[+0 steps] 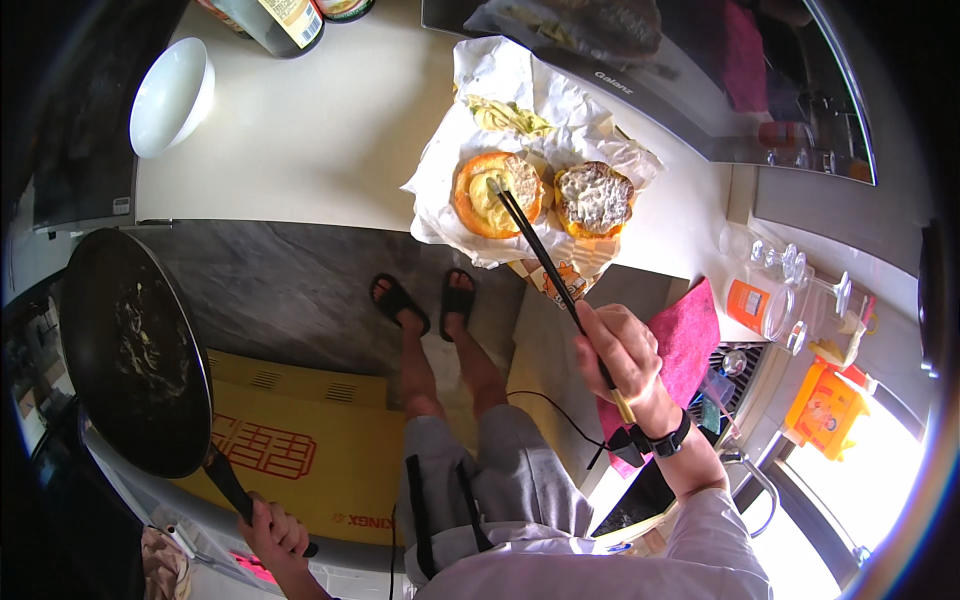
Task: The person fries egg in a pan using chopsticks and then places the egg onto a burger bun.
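My left hand point(276, 529) grips the handle of a black frying pan point(135, 352), held tilted at the left; oily residue marks its inside. In my right hand point(619, 352) is a pair of black chopsticks point(541, 256). Their tips touch pale yellow food, perhaps egg, on an open burger bun half point(466, 206). Beside it lies the other burger part point(594, 196), topped with white sauce, a yellow edge showing underneath. Shredded lettuce point(510, 116) rests behind them. All three sit on crumpled wrapping paper point(431, 187), which overhangs the front edge of the white countertop point(315, 150).
A white bowl point(172, 97) stands at the left, near bottles point(285, 26). Behind the wrapper is a Galanz appliance point(720, 97) with a dark glass front. At the right are a pink cloth point(686, 330), stemmed glasses point(832, 289), an orange container point(829, 409) and a faucet point(769, 487).
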The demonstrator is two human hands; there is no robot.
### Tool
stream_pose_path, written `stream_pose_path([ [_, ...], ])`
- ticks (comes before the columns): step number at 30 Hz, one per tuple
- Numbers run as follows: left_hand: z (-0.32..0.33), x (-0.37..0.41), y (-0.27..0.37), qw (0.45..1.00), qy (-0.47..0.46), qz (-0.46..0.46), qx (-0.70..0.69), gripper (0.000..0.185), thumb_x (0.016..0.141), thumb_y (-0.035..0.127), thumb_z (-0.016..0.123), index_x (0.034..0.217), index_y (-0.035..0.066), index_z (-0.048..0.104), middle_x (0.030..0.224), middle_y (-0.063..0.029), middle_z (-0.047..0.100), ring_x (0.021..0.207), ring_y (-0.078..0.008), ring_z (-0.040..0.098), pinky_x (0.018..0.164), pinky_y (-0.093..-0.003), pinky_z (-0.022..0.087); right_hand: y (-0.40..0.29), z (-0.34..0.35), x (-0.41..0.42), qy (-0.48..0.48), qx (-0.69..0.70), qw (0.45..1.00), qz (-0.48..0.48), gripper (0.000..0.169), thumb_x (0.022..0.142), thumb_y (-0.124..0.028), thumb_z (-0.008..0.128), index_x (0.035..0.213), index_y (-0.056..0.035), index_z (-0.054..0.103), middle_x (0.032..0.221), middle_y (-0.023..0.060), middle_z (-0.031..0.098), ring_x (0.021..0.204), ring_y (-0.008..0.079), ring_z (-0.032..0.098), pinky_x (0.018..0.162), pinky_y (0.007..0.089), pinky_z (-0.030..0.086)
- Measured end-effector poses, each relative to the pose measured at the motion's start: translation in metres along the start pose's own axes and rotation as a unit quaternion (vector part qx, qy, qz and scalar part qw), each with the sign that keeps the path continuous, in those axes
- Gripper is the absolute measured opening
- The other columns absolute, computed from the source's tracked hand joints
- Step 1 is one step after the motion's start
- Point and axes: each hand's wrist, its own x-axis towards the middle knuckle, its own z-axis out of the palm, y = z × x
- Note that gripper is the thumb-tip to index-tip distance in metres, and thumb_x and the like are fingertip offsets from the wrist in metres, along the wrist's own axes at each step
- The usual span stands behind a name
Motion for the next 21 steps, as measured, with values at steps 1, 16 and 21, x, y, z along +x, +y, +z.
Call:
stream_pose_path([
  [1,-0.002,0.001,-0.001,1.0,-0.011,0.0,-0.006,0.024,0.107,0.023,0.052,0.089,0.011,0.042,0.051,0.005,0.026,0.034,-0.0048,0.02,0.029,-0.0257,0.017,0.0,-0.001,-0.001,0.01,0.005,1.0,0.005,0.037,0.077,0.009,0.074,0.113,0.0161,0.065,0.085,0.0135,0.061,0.066,0.0272,0.063,0.057,0.0365,0.054],
  [16,-0.004,0.006,-0.001,1.0,-0.007,-0.006,-0.003,0.025,0.109,0.024,0.05,0.09,0.01,0.043,0.051,0.0045,0.026,0.034,-0.0054,0.021,0.028,-0.0262,0.018,-0.016,-0.016,-0.005,0.122,0.089,0.944,0.292,0.031,0.103,-0.017,0.056,0.112,0.0094,0.069,0.078,0.012,0.067,0.064,0.0167,0.064,0.059,0.0275,0.05],
  [21,-0.005,0.009,-0.001,0.999,-0.035,0.002,-0.008,0.026,0.108,0.025,0.052,0.09,0.01,0.043,0.051,0.005,0.026,0.034,-0.0048,0.02,0.029,-0.0256,0.017,-0.013,-0.017,-0.015,0.18,0.212,0.9,0.335,0.036,0.106,-0.022,0.051,0.112,0.0087,0.069,0.075,0.0095,0.065,0.059,0.0134,0.058,0.054,0.0261,0.043],
])
